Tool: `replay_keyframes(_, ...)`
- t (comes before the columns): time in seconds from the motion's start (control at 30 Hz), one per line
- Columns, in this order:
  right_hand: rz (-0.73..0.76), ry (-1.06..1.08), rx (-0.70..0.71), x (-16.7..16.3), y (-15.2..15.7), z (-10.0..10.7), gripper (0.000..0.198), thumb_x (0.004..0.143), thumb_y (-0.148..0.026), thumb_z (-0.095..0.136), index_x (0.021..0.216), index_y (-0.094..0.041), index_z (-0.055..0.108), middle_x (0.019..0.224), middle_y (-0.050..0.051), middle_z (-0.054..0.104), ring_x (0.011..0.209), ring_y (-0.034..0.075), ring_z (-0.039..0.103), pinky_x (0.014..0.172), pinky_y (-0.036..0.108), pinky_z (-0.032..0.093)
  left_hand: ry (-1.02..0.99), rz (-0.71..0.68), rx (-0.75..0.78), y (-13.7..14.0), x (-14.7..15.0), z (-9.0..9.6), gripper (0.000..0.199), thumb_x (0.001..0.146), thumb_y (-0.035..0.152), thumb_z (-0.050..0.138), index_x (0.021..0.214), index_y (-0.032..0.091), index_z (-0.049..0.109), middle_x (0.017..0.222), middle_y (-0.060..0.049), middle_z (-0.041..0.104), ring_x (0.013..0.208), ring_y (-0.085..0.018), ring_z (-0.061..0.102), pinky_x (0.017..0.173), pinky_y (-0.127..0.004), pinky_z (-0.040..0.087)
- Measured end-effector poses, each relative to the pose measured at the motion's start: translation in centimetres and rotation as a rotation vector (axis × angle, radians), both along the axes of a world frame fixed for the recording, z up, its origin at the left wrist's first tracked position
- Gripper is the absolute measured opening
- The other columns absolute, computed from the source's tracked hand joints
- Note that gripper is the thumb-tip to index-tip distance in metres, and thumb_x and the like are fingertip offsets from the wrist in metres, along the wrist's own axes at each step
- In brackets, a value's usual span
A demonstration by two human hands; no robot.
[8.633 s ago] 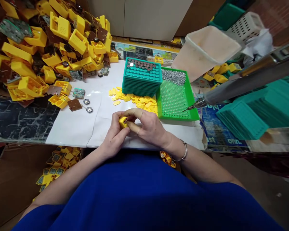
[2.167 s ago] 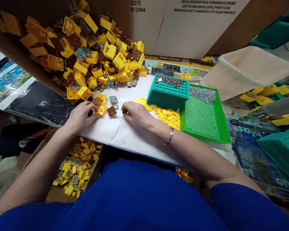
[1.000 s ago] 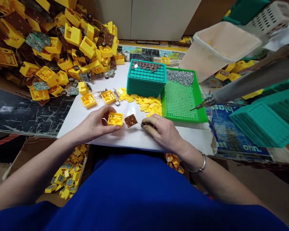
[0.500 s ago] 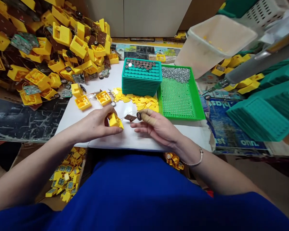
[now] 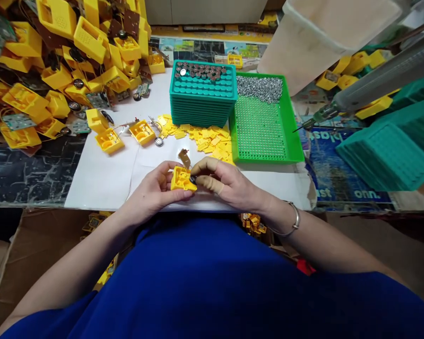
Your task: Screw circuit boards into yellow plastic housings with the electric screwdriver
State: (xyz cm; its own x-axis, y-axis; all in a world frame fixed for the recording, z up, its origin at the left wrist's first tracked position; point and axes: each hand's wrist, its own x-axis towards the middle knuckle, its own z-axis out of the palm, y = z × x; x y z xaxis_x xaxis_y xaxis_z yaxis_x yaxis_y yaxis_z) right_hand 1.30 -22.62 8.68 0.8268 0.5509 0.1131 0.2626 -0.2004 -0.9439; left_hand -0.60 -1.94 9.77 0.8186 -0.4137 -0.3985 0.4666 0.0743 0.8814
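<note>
1. The left hand (image 5: 155, 190) is gripping one yellow case (image 5: 182, 179) just above the near edge of the white worktop (image 5: 102, 174).
2. The right hand (image 5: 229, 184) is pinching one small round speaker (image 5: 193, 179) against the case.
3. One brown board (image 5: 184, 157) is dangling just behind the case.
4. Three open cases (image 5: 108, 140) are lying loose farther back.
5. One green tray (image 5: 265, 136) and one teal stack (image 5: 202, 96) are sitting side by side.

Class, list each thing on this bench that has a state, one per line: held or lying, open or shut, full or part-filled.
Yellow case: open, held by left hand.
Small disc: pinched by right hand, at the case.
Brown board: tilted up behind the case.
Teal trays: stacked, top part-filled.
Green tray: screws heaped at far end.
</note>
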Motion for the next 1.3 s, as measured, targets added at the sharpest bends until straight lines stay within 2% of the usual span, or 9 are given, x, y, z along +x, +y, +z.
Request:
replay_keyframes(0.13, 0.098, -0.231, -0.108, 0.2, -0.4, -0.1, 0.014, 0.098, -0.029, 0.051, 0.1, -0.017, 0.058, 0.097, 0.006, 0.065, 0.084, 0.013, 0.058, 0.075, 0.027, 0.048, -0.067, -0.041, 0.009, -0.2, -0.1, 0.1, 0.043, 0.073, 0.021, 0.081, 0.105, 0.019, 0.051, 0.093, 0.0, 0.068, 0.085, -0.014, 0.067, 0.075, -0.024, 0.053)
replay_keyframes(0.27, 0.151, -0.341, -0.198, 0.5, -0.6, 0.2, 0.014, 0.099, -0.028, 0.049, 0.101, -0.017, 0.058, 0.093, 0.005, 0.064, 0.082, 0.013, 0.057, 0.073, 0.026, 0.046, -0.124, -0.066, 0.001, -0.4, -0.1, 0.0, 0.043, 0.074, 0.019, 0.079, 0.105, 0.019, 0.049, 0.092, 0.0, 0.067, 0.087, -0.014, 0.066, 0.076, -0.024, 0.053)
replay_keyframes(0.5, 0.088, -0.327, -0.377, 0.4, -0.1, 1.1, 0.005, 0.093, -0.019, 0.059, 0.096, -0.015, 0.061, 0.093, 0.005, 0.065, 0.08, 0.014, 0.056, 0.072, 0.026, 0.043, -0.102, -0.02, 0.019, -0.7, -0.5, -0.1, 0.049, 0.075, 0.017, 0.076, 0.114, 0.021, 0.046, 0.094, 0.0, 0.067, 0.085, -0.014, 0.067, 0.078, -0.026, 0.053)
replay_keyframes(0.67, 0.049, -0.245, -0.458, 0.8, 0.6, 1.8, 0.007, 0.084, -0.019, 0.07, 0.079, -0.017, 0.065, 0.078, 0.0, 0.065, 0.072, 0.012, 0.055, 0.068, 0.025, 0.038, -0.127, -0.022, 0.067, -0.8, -0.6, 0.0, 0.048, 0.074, 0.018, 0.076, 0.114, 0.02, 0.049, 0.095, -0.001, 0.069, 0.081, -0.014, 0.066, 0.074, -0.025, 0.051)
replay_keyframes(0.83, 0.016, -0.349, -0.587, 1.0, 1.3, 2.2, 0.009, 0.086, -0.02, 0.064, 0.079, -0.017, 0.066, 0.082, 0.003, 0.065, 0.077, 0.016, 0.056, 0.066, 0.027, 0.036, -0.137, 0.007, 0.028, -0.8, -0.1, -0.2, 0.049, 0.074, 0.024, 0.079, 0.113, 0.02, 0.05, 0.097, -0.002, 0.07, 0.084, -0.014, 0.067, 0.077, -0.025, 0.051)
replay_keyframes(1.0, 0.142, -0.386, -0.514, 1.0, 1.0, 2.3, 0.018, 0.094, -0.017, 0.051, 0.096, -0.015, 0.07, 0.091, 0.007, 0.063, 0.084, 0.017, 0.059, 0.074, 0.028, 0.045, -0.092, 0.159, -0.073, -1.0, 0.1, -1.3, 0.047, 0.07, 0.021, 0.082, 0.107, 0.02, 0.053, 0.094, 0.001, 0.07, 0.087, -0.013, 0.067, 0.082, -0.025, 0.054)
replay_keyframes(1.07, 0.162, -0.4, -0.445, 1.0, 0.7, 2.1, 0.021, 0.095, -0.017, 0.05, 0.101, -0.017, 0.071, 0.091, 0.006, 0.063, 0.084, 0.016, 0.059, 0.075, 0.028, 0.047, -0.079, 0.204, -0.104, -1.1, 0.2, -1.4, 0.047, 0.067, 0.02, 0.084, 0.105, 0.021, 0.055, 0.091, 0.002, 0.069, 0.083, -0.013, 0.067, 0.077, -0.025, 0.056)
replay_keyframes(1.2, 0.018, -0.512, -0.173, 0.9, 0.1, 1.5, 0.021, 0.095, -0.018, 0.053, 0.105, -0.019, 0.072, 0.089, 0.004, 0.065, 0.08, 0.012, 0.062, 0.072, 0.025, 0.052, -0.031, 0.274, -0.086, -0.8, 0.5, -0.8, 0.047, 0.065, 0.019, 0.082, 0.105, 0.019, 0.058, 0.085, 0.001, 0.069, 0.071, -0.014, 0.066, 0.058, -0.023, 0.054)
replay_keyframes(1.3, -0.049, -0.69, -0.124, 1.4, 0.0, 0.9, 0.026, 0.096, -0.017, 0.051, 0.113, -0.021, 0.07, 0.101, 0.007, 0.069, 0.094, 0.015, 0.065, 0.081, 0.03, 0.057, 0.046, 0.22, -0.072, -0.4, 0.7, -0.2, 0.042, 0.066, 0.018, 0.079, 0.104, 0.018, 0.06, 0.08, -0.001, 0.071, 0.068, -0.016, 0.068, 0.055, -0.023, 0.053)
